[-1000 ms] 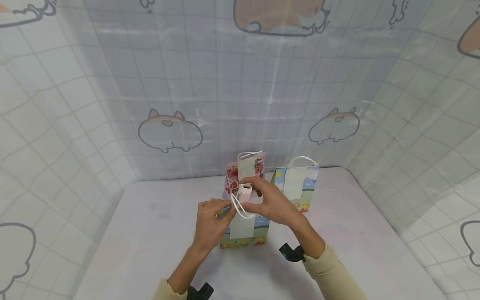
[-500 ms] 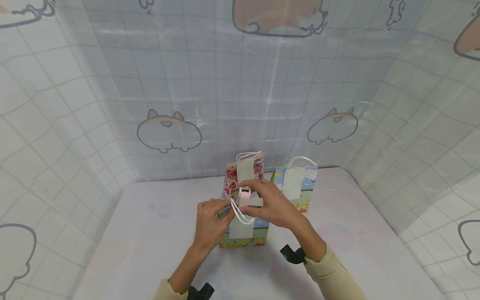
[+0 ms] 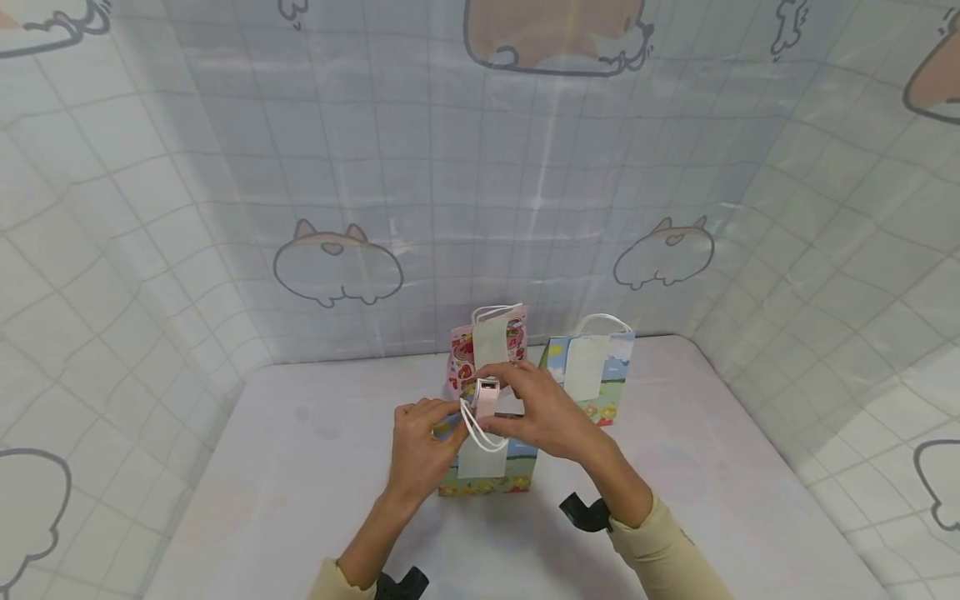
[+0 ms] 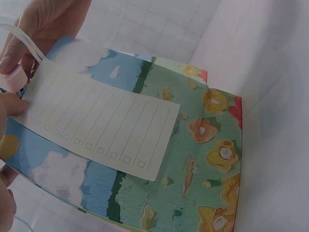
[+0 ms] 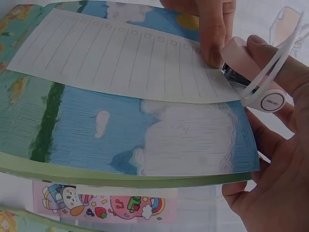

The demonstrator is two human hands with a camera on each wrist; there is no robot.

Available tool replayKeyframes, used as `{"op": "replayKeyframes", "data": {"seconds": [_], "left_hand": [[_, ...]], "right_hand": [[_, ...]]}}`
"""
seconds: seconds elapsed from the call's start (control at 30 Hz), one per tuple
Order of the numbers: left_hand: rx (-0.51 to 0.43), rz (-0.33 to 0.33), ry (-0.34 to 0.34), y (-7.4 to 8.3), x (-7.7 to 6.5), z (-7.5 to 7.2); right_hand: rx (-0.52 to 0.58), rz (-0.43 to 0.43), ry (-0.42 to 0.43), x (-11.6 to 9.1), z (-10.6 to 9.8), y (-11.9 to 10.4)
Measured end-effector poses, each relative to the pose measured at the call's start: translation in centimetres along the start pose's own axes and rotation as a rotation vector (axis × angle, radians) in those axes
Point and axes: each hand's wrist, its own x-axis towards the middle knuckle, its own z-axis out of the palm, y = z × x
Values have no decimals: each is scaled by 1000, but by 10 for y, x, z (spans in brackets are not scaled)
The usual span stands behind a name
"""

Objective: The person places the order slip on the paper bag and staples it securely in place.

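Note:
A small pink stapler (image 3: pixel 486 402) is gripped between the thumb and fingers of my right hand (image 3: pixel 546 412). In the right wrist view, the stapler (image 5: pixel 241 60) has its metal mouth at the top edge of a painted paper bag (image 5: pixel 193 135), over the end of a lined white sheet (image 5: pixel 120 58). My left hand (image 3: pixel 423 446) pinches the bag's top edge and the sheet together, its thumb pressing on the sheet beside the stapler. White cord handles (image 3: pixel 480 433) loop over the front. In the left wrist view, the sheet (image 4: pixel 106 116) lies flat along the flowered bag (image 4: pixel 207 140).
Behind stands a pink patterned bag (image 3: pixel 463 350) with a white sheet on its front. To the right is another landscape bag (image 3: pixel 618 367), its sheet (image 3: pixel 587 367) also on the front. Patterned cloth walls (image 3: pixel 480 192) enclose the white table (image 3: pixel 322 467) on three sides.
The stapler has turned a little more upright and dropped slightly toward the bag's edge, the right hand moving with it. My left hand keeps its pinch in nearly the same place.

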Motion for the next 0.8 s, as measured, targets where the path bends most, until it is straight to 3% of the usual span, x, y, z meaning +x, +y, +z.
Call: {"op": "replayKeyframes", "data": {"seconds": [0.8], "left_hand": [[-6,-3,1,3,-1,0]], "right_hand": [[37,36,28,-6,1,-2]]}}
